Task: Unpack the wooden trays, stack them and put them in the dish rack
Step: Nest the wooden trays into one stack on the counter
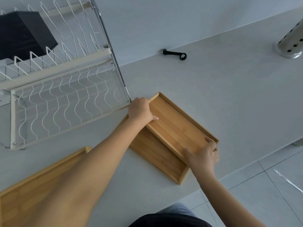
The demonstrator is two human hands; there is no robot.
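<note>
We've got both hands on the small tray (pixel 178 126): left hand (pixel 141 110) gripping its far end, right hand (pixel 203 157) its near end, long axis between them, tilted over the bigger tray (pixel 157 154) on the desk (pixel 229 89), dish rack (pixel 62 102) just left.

Bare counter (pixel 213 89) right of dish rack (pixel 65 102), black handle (pixel 174 54) by wall, perforated holder (pixel 291 43) far right

Two hands seating a small wooden tray inside a larger one on the white counter (pixel 213 89).
Your left hand (pixel 140 110) grips the small tray (pixel 178 126) at its far end; your right hand (pixel 204 157) holds its near end; the larger tray (pixel 155 154) lies beneath, just beside the dish rack (pixel 65 95); a third tray (pixel 24 199) rests near your left forearm.
</note>
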